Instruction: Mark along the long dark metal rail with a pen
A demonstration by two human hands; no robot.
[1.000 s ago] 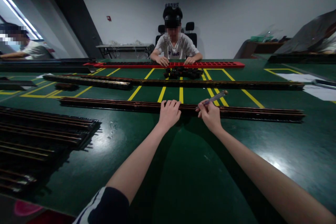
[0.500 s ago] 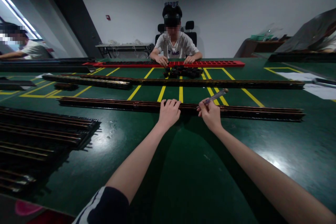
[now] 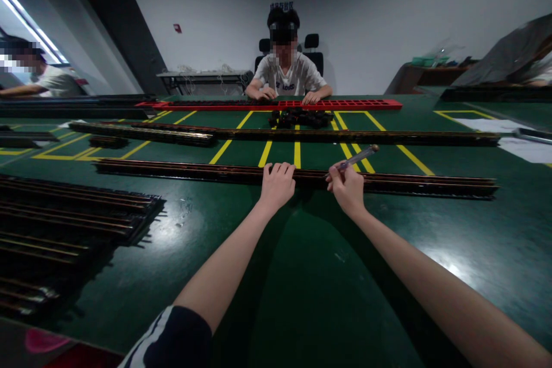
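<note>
Long dark rail (image 3: 310,177), straight, thin copper-coloured lines running lengthwise; lies left to right across the scene, right end slightly nearer than left, middle partly covered. Pen-like tool (image 3: 360,156), slim, see-through shaft, brownish rounded end; tilted, that end up and right, lower tip at rail, just right of middle, contact unclear.

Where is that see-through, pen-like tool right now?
In the head view, the pen-like tool is right of centre, held in the right hand, slanting up over the long dark strip.
</note>
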